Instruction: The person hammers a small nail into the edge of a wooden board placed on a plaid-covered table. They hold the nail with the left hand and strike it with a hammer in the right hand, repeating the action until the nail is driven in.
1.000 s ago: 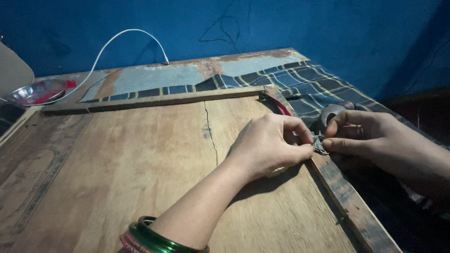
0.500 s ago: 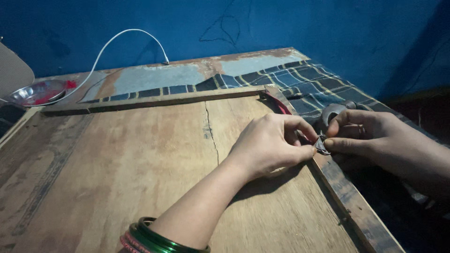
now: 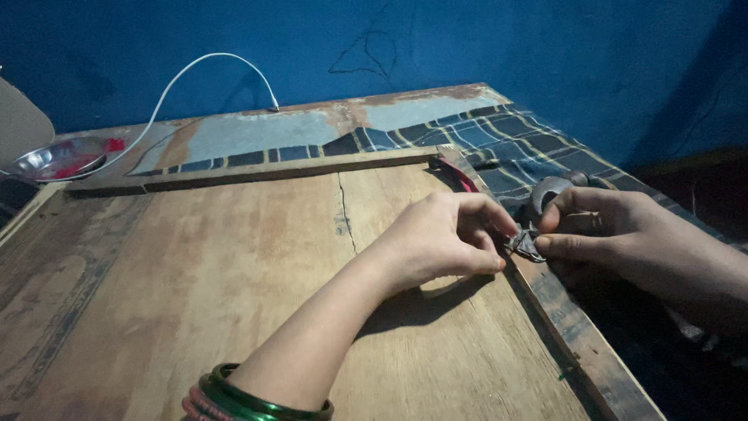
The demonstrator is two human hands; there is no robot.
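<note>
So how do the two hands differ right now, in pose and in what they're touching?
The left hand reaches across the wooden board with bangles on its forearm; the right hand comes in from the right edge over the checked cloth, no bangles visible. Both pinch one small grey piece between their fingertips.

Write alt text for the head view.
Left hand and right hand pinch a small grey metal piece together over the right edge of a cracked wooden board; checked blue cloth lies behind it.
</note>
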